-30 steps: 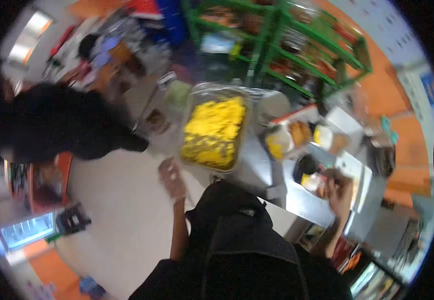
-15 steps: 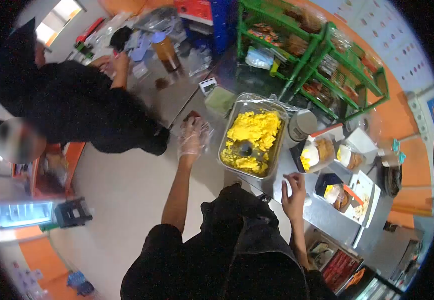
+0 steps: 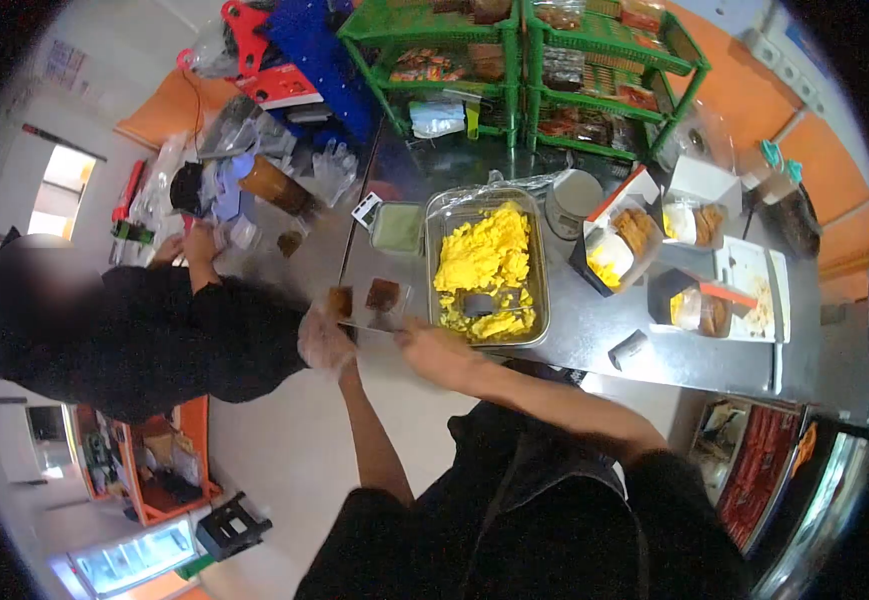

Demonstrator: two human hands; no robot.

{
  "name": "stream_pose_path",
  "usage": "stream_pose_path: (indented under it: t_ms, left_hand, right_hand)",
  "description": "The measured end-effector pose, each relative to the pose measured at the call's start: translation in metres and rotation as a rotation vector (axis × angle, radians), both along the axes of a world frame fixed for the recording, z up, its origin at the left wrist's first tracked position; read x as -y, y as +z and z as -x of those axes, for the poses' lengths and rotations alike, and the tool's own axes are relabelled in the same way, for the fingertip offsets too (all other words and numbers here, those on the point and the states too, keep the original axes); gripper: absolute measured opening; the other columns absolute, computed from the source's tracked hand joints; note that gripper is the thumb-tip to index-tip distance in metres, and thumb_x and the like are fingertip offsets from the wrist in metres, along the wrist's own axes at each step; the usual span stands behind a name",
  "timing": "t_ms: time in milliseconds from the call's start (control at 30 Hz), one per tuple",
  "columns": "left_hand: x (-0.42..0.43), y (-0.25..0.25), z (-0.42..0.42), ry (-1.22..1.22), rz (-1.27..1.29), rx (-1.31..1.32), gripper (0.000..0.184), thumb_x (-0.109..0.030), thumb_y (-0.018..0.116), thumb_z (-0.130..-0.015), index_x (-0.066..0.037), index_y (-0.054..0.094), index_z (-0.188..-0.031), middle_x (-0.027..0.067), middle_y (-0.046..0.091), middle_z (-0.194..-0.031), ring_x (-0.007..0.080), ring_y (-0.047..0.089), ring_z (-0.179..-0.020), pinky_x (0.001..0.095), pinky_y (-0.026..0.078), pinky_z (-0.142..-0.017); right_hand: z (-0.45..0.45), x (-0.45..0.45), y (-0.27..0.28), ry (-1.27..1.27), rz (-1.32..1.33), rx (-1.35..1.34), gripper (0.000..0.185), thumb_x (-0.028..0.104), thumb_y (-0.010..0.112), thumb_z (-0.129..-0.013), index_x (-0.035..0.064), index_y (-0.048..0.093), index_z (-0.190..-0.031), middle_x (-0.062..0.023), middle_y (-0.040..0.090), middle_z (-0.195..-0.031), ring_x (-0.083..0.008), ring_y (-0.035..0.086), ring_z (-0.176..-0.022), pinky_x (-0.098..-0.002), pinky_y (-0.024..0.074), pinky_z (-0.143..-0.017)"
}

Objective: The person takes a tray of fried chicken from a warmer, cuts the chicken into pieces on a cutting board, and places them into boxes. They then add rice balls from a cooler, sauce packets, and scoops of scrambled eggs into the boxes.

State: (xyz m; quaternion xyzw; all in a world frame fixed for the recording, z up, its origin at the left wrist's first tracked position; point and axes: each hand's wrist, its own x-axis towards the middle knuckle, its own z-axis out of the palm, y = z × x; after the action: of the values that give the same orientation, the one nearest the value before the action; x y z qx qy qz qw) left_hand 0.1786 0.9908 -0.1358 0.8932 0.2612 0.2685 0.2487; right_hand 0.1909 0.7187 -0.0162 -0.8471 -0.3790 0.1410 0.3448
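My left hand, in a clear plastic glove, is closed at the left edge of small clear packets with dark reddish-brown contents. My right hand reaches across to the packets' lower right side, its fingers closed at the edge. To the right of the packets is a metal tray of yellow crumbly food, with a small dark cup-like object in it. A green-lidded container stands behind the packets.
A co-worker in black stands at the left, hands over the counter. Open boxes of food, a white board and a round grey container are on the right. Green racks stand behind. A brown bottle is at the back left.
My right hand has crossed from the right of the tray to the packets beside my left hand. The view has shifted, and the packets now show more clearly.
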Motion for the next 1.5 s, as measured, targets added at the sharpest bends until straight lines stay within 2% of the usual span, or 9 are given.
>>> stream_pose_path:
  t_ms: [200, 333, 500, 600, 667, 867, 933, 1167, 1500]
  left_hand:
    - [0.079, 0.099, 0.124, -0.283, 0.361, 0.5, 0.036, -0.017, 0.045, -0.102, 0.005, 0.057, -0.127, 0.0266, 0.061, -0.129, 0.0305, 0.062, -0.119, 0.0418, 0.05, -0.103]
    - [0.108, 0.095, 0.241, 0.31, 0.057, 0.124, 0.031, -0.025, 0.059, -0.097, 0.003, 0.069, -0.103, 0.0185, 0.066, -0.104, 0.0345, 0.062, -0.099, 0.0441, 0.05, -0.086]
    - [0.011, -0.013, 0.413, -0.332, 0.166, -0.038, 0.066, -0.051, 0.05, -0.099, -0.007, 0.042, -0.148, 0.0142, 0.041, -0.154, 0.0347, 0.041, -0.14, 0.0533, 0.031, -0.116]
    - [0.048, 0.085, 0.344, -0.541, 0.438, 0.117, 0.059, -0.042, 0.06, -0.097, -0.002, 0.05, -0.14, 0.0145, 0.051, -0.145, 0.034, 0.054, -0.125, 0.0501, 0.039, -0.109]
    - [0.108, 0.201, 0.259, 0.019, 0.432, -0.589, 0.064, -0.042, 0.067, -0.094, -0.003, 0.049, -0.142, 0.0143, 0.057, -0.138, 0.0312, 0.058, -0.118, 0.0494, 0.04, -0.106]
    - [0.155, 0.228, 0.141, -0.63, 0.288, -0.428, 0.025, -0.021, 0.064, -0.092, 0.003, 0.068, -0.098, 0.0178, 0.066, -0.093, 0.0359, 0.062, -0.095, 0.0451, 0.049, -0.084]
    - [0.147, 0.14, 0.136, -0.649, 0.15, -0.132, 0.021, -0.019, 0.067, -0.089, 0.001, 0.066, -0.093, 0.0166, 0.064, -0.087, 0.0353, 0.062, -0.089, 0.0448, 0.047, -0.08]
    - [0.388, 0.181, -0.003, -0.657, 0.459, -0.271, 0.027, -0.027, 0.054, -0.099, -0.003, 0.067, -0.098, 0.0163, 0.065, -0.093, 0.0341, 0.062, -0.086, 0.0419, 0.048, -0.078]
    - [0.513, 0.142, -0.132, -0.504, -0.088, -0.045, 0.038, -0.036, 0.046, -0.103, -0.002, 0.061, -0.11, 0.0236, 0.065, -0.104, 0.0426, 0.062, -0.099, 0.0498, 0.046, -0.084]
  right_hand:
    - [-0.023, -0.125, -0.143, -0.223, 0.54, 0.517, 0.04, 0.018, 0.058, -0.085, -0.0111, 0.068, -0.11, -0.0333, 0.06, -0.109, -0.0468, 0.058, -0.101, -0.0619, 0.052, -0.071]
    - [-0.027, -0.117, -0.157, -0.124, 0.512, 0.559, 0.04, 0.023, 0.059, -0.077, -0.0106, 0.07, -0.096, -0.0318, 0.063, -0.098, -0.0475, 0.058, -0.097, -0.0571, 0.052, -0.068]
    - [-0.035, -0.118, -0.14, 0.108, 0.283, 0.544, 0.029, 0.025, 0.06, -0.076, -0.0022, 0.07, -0.084, -0.022, 0.065, -0.083, -0.0413, 0.062, -0.086, -0.049, 0.0523, -0.064]
    - [-0.028, -0.103, -0.072, 0.013, 0.192, 0.563, 0.027, 0.021, 0.059, -0.081, -0.0005, 0.068, -0.093, -0.0185, 0.065, -0.083, -0.0374, 0.064, -0.086, -0.0465, 0.0528, -0.065]
    - [-0.027, -0.078, -0.047, -0.139, 0.041, 0.52, 0.027, 0.02, 0.058, -0.083, 0.0001, 0.067, -0.099, -0.0177, 0.065, -0.083, -0.0355, 0.065, -0.086, -0.0459, 0.0533, -0.065]
    - [-0.003, 0.206, 0.05, -0.116, -0.254, 0.328, 0.019, 0.011, 0.059, -0.087, 0.0003, 0.06, -0.102, -0.0162, 0.065, -0.106, -0.0346, 0.066, -0.1, -0.0449, 0.0562, -0.083]
    - [0.025, 0.292, 0.052, -0.253, -0.26, 0.418, 0.025, 0.006, 0.062, -0.082, 0.0013, 0.058, -0.107, -0.0171, 0.063, -0.107, -0.0353, 0.063, -0.101, -0.0461, 0.0549, -0.083]
    - [0.091, 0.487, 0.023, -0.708, -0.054, -0.086, 0.017, 0.012, 0.056, -0.098, 0.0005, 0.055, -0.111, -0.0162, 0.062, -0.106, -0.0338, 0.065, -0.096, -0.0406, 0.0544, -0.079]
    - [0.04, 0.505, -0.047, -1.105, -1.489, -1.014, 0.011, 0.012, 0.049, -0.101, 0.0035, 0.055, -0.105, -0.0055, 0.059, -0.104, -0.0168, 0.061, -0.092, -0.035, 0.0553, -0.09]
